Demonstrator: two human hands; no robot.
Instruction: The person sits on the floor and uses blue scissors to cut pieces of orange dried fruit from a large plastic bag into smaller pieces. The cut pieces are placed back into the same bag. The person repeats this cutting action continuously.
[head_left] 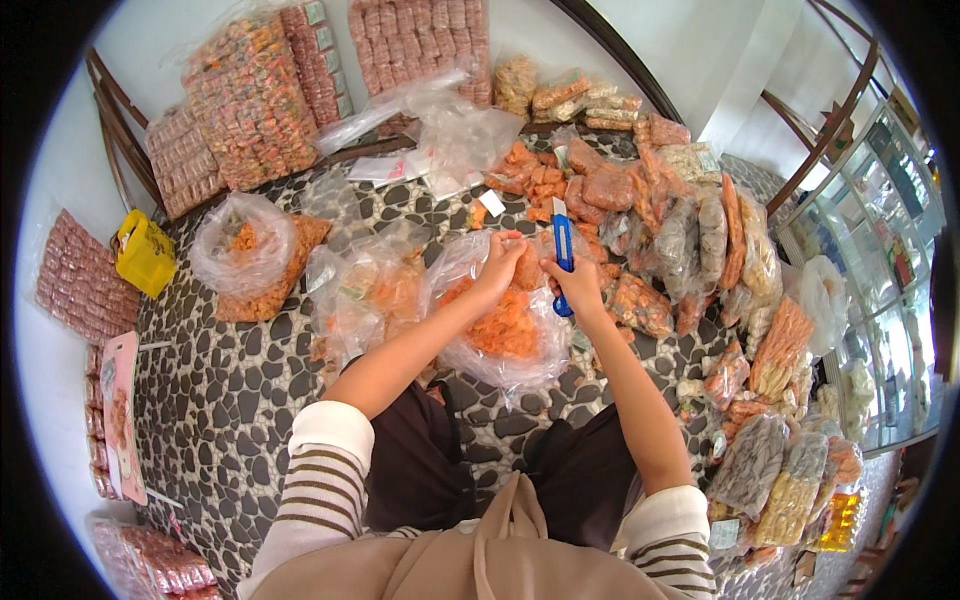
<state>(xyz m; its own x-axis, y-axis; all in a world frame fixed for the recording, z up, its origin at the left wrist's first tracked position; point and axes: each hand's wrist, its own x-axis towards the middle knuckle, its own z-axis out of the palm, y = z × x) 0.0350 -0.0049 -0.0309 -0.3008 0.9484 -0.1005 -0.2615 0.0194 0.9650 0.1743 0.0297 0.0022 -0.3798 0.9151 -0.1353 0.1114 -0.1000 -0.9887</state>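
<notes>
Pkts [677, 245] lie R of ctr bag [540, 368]

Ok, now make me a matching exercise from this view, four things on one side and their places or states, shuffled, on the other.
Things
1. Blue cutter
2. Yellow bag
3. Open clear bag, centre
4. Glass cabinet

Places or states
A. Far right side
B. In the right hand
C. Far left side
D. Holding orange pieces

Pairs: 1-B, 2-C, 3-D, 4-A

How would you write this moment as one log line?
left fingers: against orange packet | right fingers: gripping blue cutter | beneath: clear bag of orange pieces | around: bagged snacks on pebble-patterned floor
</notes>
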